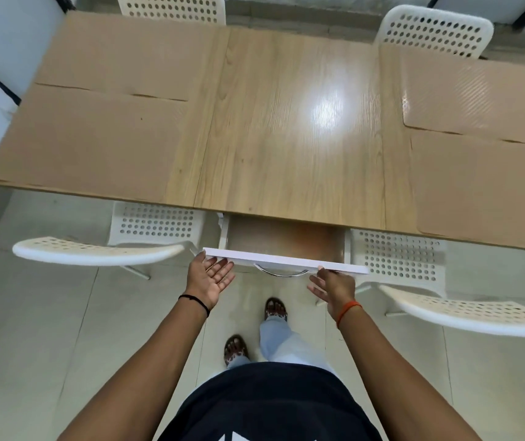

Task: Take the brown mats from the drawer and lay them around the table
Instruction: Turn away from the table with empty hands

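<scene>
Mats (89,135) lie on table (286,122); straight fingers (220,270) touch drawer (283,260) between chairs (102,249).

Brown mats (95,144) on a light wood-grain table (286,122); white perforated chairs (436,30); white-fronted drawer (286,259).

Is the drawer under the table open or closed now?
Open. The drawer is pulled out from under the table, showing its brown inside. The left hand and right hand touch its white front.

Both your arms reach forward, nearly straight. Your left hand (211,279) is palm up, fingers straight and together. Your right hand (332,287) is turned edge-on, fingers extended. Neither grip is closed. A band on each wrist.
</scene>
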